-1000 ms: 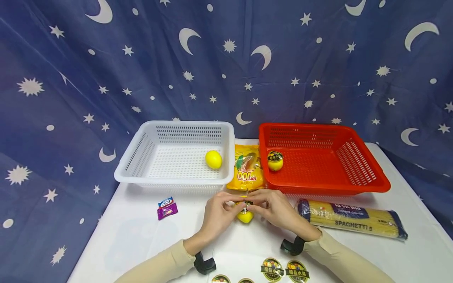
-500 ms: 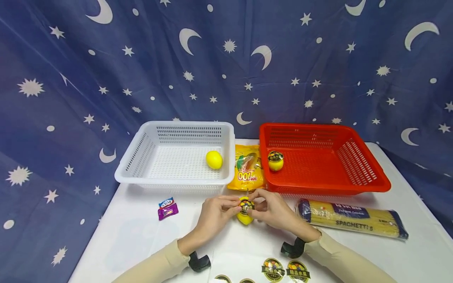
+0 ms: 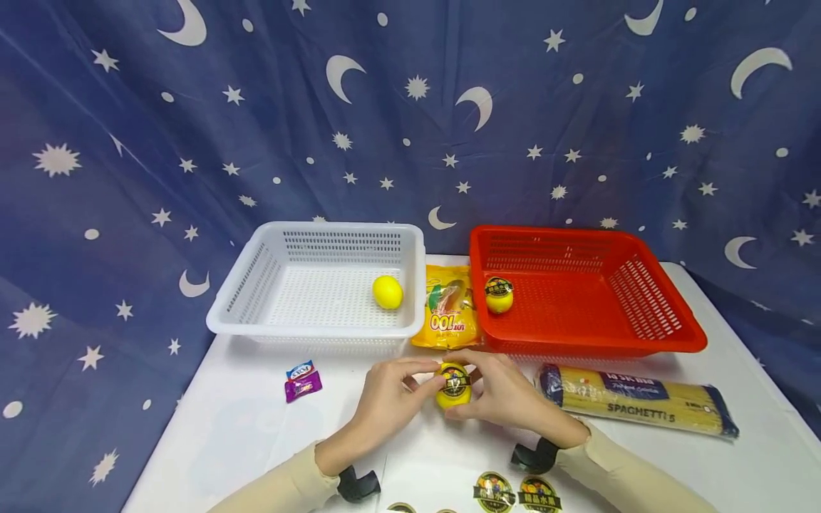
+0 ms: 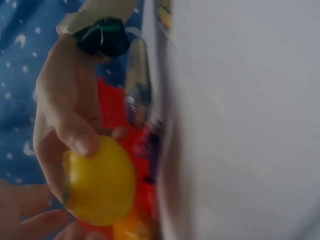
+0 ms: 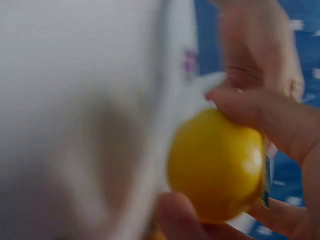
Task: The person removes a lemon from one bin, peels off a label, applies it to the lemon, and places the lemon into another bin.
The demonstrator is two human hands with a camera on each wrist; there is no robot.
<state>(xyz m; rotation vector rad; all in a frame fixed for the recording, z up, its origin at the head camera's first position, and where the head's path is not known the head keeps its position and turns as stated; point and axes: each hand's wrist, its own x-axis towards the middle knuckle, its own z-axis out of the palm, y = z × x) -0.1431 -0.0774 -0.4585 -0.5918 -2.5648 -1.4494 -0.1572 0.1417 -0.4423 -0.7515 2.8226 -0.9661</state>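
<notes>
- The white basket stands at the back of the table; one plain yellow lemon lies in its right corner.
- Right of the white basket, the red basket holds a stickered lemon in its left corner.
- Between the two baskets lies a yellow snack bag, its print reading "100" upside down.
- In front of the red basket lies a pasta pack marked "SPAGHETTI 5".
- In front of the snack bag, the left hand and right hand both grasp the held lemon with curled fingertips; its dark round sticker faces up.
- In front of the white basket lie two small candies, print unreadable.
- More round stickers lie near the front edge, behind the hands.
</notes>
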